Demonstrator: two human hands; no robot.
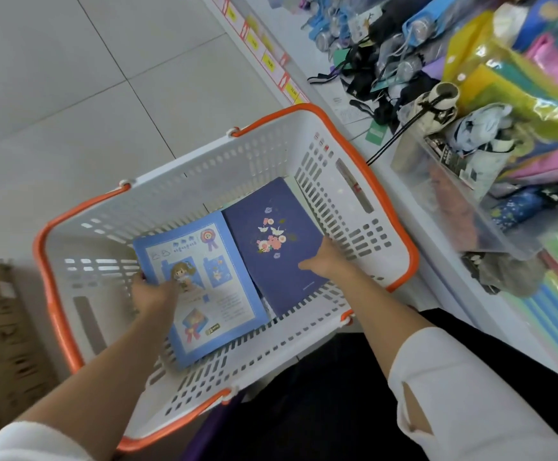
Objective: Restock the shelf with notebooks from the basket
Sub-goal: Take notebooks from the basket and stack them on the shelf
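a white slotted plastic basket [204, 168] with orange rim and handles sits on the floor, left of the white shelf [307, 51]. inside it, two notebooks lie side by side. the left hand [153, 294] grips the left edge of the light blue cartoon-girl notebook [211, 287], thumb on the cover. the right hand [324, 259] grips the right edge of the navy flowered notebook [271, 234].

Bright, even light from overhead filled the scene, leaving only soft shadows inside the basket [204, 168] and glare on the plastic wrappers [504, 71]. The wide lens bent the floor [71, 78] seams and shelf [307, 44] edge. Focus was slightly soft, blurriest on the box [1, 327] at the left edge.
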